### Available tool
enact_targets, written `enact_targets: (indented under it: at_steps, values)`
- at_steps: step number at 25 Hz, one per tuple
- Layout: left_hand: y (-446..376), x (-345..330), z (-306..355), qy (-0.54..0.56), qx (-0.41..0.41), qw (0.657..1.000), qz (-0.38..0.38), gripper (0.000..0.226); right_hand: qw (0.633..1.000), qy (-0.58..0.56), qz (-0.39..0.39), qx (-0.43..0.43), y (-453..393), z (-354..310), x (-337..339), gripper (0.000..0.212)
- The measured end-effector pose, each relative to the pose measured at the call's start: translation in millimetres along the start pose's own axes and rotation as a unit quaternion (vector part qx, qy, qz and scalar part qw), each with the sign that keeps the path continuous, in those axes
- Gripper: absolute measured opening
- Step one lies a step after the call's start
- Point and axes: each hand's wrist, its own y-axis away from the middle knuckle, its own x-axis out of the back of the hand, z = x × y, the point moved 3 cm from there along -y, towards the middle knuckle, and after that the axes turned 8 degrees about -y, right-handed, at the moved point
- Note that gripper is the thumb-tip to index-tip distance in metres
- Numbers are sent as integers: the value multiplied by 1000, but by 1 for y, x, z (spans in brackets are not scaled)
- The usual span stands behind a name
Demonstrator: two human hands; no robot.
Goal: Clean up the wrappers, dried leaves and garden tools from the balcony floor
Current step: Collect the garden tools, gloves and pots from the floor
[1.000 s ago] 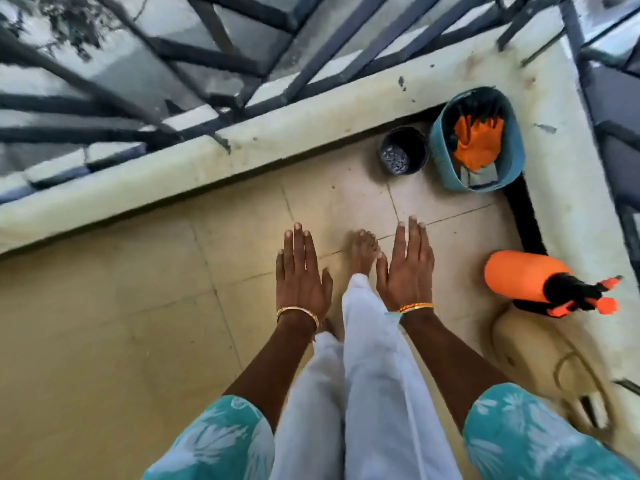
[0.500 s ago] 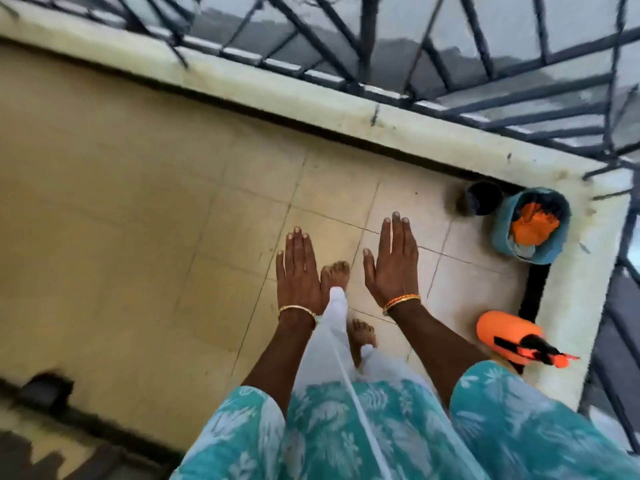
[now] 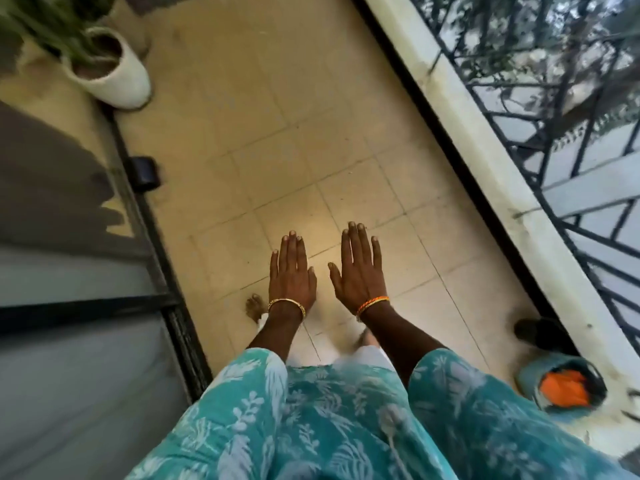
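Note:
My left hand and my right hand are held out flat, palms down, fingers straight, above the beige tiled balcony floor. Neither holds anything. At the lower right a teal bucket stands on the floor with orange gloves inside it. A small black pot sits just beyond the bucket, against the low wall. No wrappers or leaves show on the tiles in view.
A white planter with green leaves stands at the upper left by the sliding door track. The pale ledge with a dark metal grille runs along the right. My bare foot shows under the left wrist.
The view has swung left along the balcony. The bucket and pot slid to the lower right and the orange sprayer left the frame. Both hands stay flat and empty.

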Motion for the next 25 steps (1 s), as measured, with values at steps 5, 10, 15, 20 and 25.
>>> enact_targets:
  at_steps: [5,10,15,20,25]
  values:
    - [-14,12,-153,-4,75,997,-5,67,993,26,-48,104,-68,-142,-38,66]
    - [-34,28,-283,3,158,987,-2,68,988,18,-68,134,-144,-278,-64,66]
    - [-75,25,-373,52,198,979,1,69,985,14,-83,153,-219,-341,-91,66]
    - [-157,15,-447,83,222,971,-24,68,981,26,-107,159,-318,-381,-131,62]
    - [-260,-1,-522,124,273,952,-58,66,981,26,-113,154,-436,-411,-177,59]
